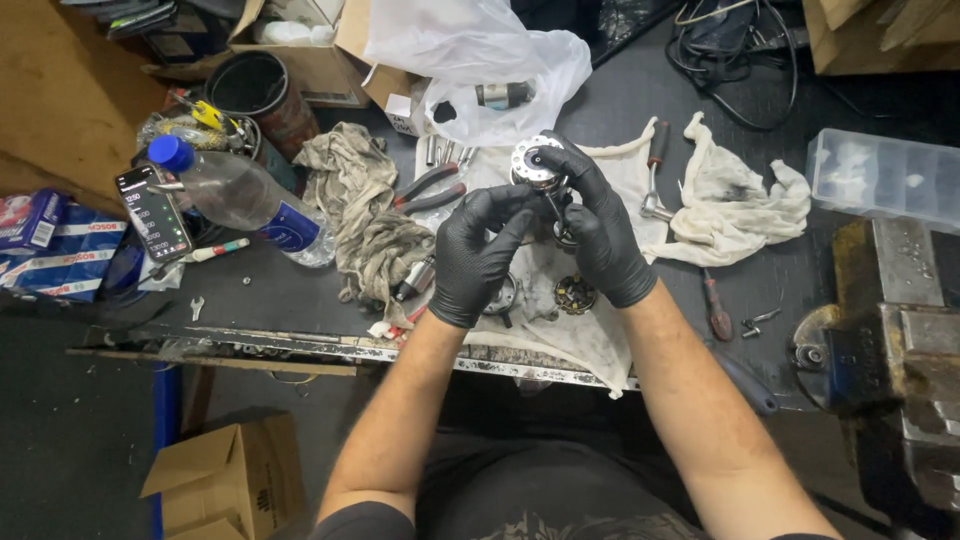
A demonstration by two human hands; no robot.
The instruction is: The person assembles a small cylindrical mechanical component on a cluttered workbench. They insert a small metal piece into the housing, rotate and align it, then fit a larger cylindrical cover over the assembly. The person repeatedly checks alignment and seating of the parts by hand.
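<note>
Both hands wear black gloves and are held up over the bench. The right hand (600, 235) grips a round metal part (533, 165). The left hand (480, 250) pinches its lower end.

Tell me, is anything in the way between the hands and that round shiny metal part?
No. Both gloved hands, left hand and right hand, already grip the round metal part directly; nothing visible sits between them.

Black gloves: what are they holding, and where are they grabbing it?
Both hands hold one round silver metal part. The right hand wraps its upper side; the left hand pinches its lower edge with its fingertips.
</note>
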